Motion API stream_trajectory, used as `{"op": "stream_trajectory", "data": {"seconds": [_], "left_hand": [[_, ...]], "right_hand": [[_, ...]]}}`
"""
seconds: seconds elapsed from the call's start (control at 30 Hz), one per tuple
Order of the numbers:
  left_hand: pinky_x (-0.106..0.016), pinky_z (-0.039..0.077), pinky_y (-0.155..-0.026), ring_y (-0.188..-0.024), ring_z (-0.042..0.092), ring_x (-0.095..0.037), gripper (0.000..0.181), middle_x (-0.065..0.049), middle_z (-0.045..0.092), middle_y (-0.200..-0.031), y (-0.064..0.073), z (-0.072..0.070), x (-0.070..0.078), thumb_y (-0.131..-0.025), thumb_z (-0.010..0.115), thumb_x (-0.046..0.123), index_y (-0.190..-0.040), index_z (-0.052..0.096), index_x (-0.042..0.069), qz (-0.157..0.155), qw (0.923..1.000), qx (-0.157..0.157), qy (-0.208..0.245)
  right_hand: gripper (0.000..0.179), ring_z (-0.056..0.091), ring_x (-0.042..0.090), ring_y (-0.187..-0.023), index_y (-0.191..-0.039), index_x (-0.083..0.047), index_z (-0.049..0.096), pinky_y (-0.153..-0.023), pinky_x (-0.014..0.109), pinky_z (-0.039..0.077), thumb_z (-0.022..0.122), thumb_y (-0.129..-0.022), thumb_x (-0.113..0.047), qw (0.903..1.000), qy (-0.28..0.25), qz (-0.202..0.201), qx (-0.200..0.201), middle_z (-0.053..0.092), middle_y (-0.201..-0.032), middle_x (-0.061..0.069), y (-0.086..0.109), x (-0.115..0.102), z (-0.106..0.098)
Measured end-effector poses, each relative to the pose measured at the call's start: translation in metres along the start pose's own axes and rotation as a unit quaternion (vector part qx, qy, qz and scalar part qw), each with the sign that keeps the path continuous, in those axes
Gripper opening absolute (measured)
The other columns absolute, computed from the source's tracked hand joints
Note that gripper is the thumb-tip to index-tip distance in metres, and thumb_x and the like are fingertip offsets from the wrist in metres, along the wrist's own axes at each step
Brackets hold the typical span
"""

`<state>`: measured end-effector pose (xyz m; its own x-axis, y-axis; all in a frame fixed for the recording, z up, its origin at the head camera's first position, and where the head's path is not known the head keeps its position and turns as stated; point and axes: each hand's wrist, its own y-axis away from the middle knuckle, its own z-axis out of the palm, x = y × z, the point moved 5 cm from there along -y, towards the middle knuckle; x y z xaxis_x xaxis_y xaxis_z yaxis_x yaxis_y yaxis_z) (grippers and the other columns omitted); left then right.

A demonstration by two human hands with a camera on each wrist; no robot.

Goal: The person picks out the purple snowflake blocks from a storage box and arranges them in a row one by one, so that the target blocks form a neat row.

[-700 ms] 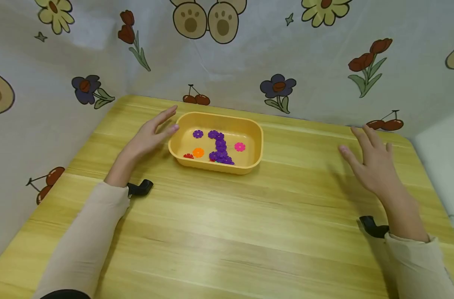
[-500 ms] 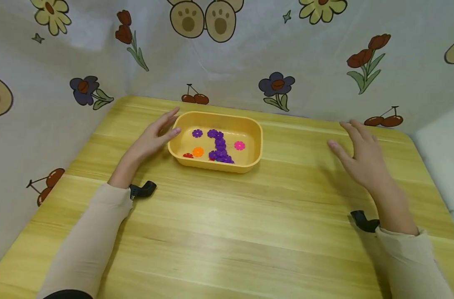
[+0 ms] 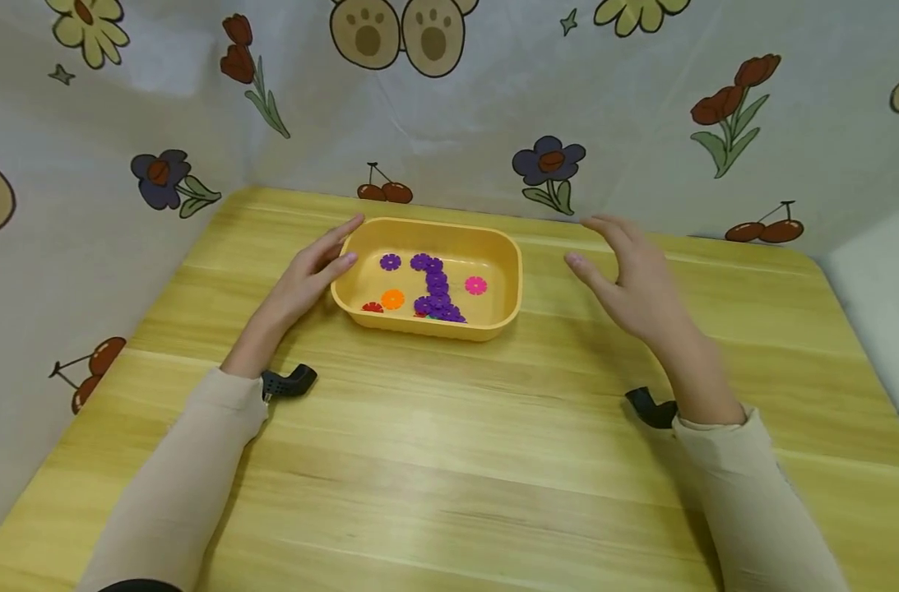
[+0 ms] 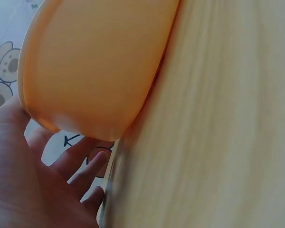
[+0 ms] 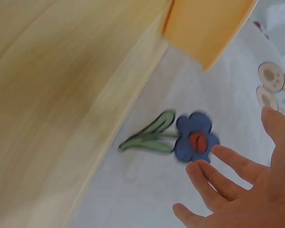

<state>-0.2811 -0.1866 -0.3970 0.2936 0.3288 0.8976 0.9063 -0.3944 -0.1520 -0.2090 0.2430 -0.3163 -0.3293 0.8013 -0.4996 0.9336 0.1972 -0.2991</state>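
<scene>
A yellow plastic tray (image 3: 427,327) stands on the table toward its far side. Inside it lie several purple flower-shaped discs (image 3: 437,284), an orange disc (image 3: 393,299), a pink disc (image 3: 475,285) and bits of red at the near wall. My left hand (image 3: 307,273) is at the tray's left end, its thumb and index fingertips right at the rim. In the left wrist view, its fingers (image 4: 80,166) spread loosely beside the tray's end wall. My right hand (image 3: 634,284) hovers to the right of the tray, fingers apart and holding nothing.
The wooden table (image 3: 449,460) extends in front of the tray and to both sides. A cloth (image 3: 464,123) printed with flowers, cherries and paws hangs along the back and left edges. Black wrist-camera mounts (image 3: 289,381) stick out beside both wrists.
My right hand has moved well to the left, nearer the tray. My left hand has shifted slightly right, closer against the tray's left end. The tray and discs stay in place.
</scene>
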Motion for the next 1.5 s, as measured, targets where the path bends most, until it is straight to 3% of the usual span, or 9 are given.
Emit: {"op": "stream_trajectory", "data": {"seconds": [0.1, 0.43, 0.77, 1.27, 1.5], "left_hand": [[-0.022, 0.053, -0.104, -0.139, 0.058, -0.031, 0.054, -0.011, 0.051, -0.160, 0.000, 0.001, 0.000, -0.111, 0.054, 0.030, -0.163, 0.039, 0.038, 0.006, 0.9999, 0.002, 0.010], [-0.020, 0.056, -0.098, -0.138, 0.058, -0.033, 0.054, -0.014, 0.052, -0.158, 0.000, 0.003, -0.001, -0.112, 0.054, 0.029, -0.163, 0.040, 0.034, 0.013, 0.9989, -0.002, 0.045], [-0.021, 0.057, -0.094, -0.133, 0.062, -0.034, 0.054, -0.014, 0.056, -0.155, -0.001, 0.003, 0.004, -0.111, 0.056, 0.028, -0.163, 0.041, 0.034, 0.009, 0.9992, 0.006, 0.039], [-0.021, 0.057, -0.094, -0.131, 0.063, -0.034, 0.053, -0.016, 0.059, -0.152, -0.004, 0.002, -0.002, -0.111, 0.055, 0.031, -0.162, 0.041, 0.036, 0.007, 0.9990, 0.006, 0.044], [-0.022, 0.058, -0.094, -0.130, 0.063, -0.034, 0.054, -0.016, 0.059, -0.152, -0.001, 0.001, -0.003, -0.111, 0.055, 0.031, -0.162, 0.041, 0.037, 0.001, 0.9991, 0.004, 0.043]], "right_hand": [[0.062, 0.039, 0.042, -0.152, -0.155, -0.009, 0.051, -0.122, 0.067, 0.030, 0.062, -0.106, -0.046, 0.9998, -0.007, -0.016, -0.010, 0.048, -0.160, 0.017, -0.011, -0.015, 0.011], [0.053, 0.055, 0.037, -0.133, -0.146, -0.004, 0.059, -0.115, 0.058, 0.042, 0.071, -0.103, -0.033, 0.9976, -0.025, -0.047, -0.044, 0.061, -0.145, 0.017, -0.037, -0.062, 0.041], [0.041, 0.065, 0.036, -0.115, -0.128, 0.002, 0.071, -0.104, 0.050, 0.052, 0.079, -0.097, -0.024, 0.9959, -0.024, -0.053, -0.069, 0.073, -0.123, 0.019, -0.045, -0.081, 0.072], [0.043, 0.072, 0.025, -0.093, -0.116, -0.002, 0.076, -0.084, 0.038, 0.061, 0.088, -0.089, -0.034, 0.9880, 0.012, 0.024, -0.152, 0.078, -0.101, 0.011, -0.056, -0.106, 0.107], [0.046, 0.068, 0.025, -0.085, -0.110, -0.004, 0.077, -0.075, 0.036, 0.057, 0.091, -0.084, -0.039, 0.9842, 0.030, 0.038, -0.170, 0.075, -0.094, 0.008, -0.061, -0.114, 0.128]]}}
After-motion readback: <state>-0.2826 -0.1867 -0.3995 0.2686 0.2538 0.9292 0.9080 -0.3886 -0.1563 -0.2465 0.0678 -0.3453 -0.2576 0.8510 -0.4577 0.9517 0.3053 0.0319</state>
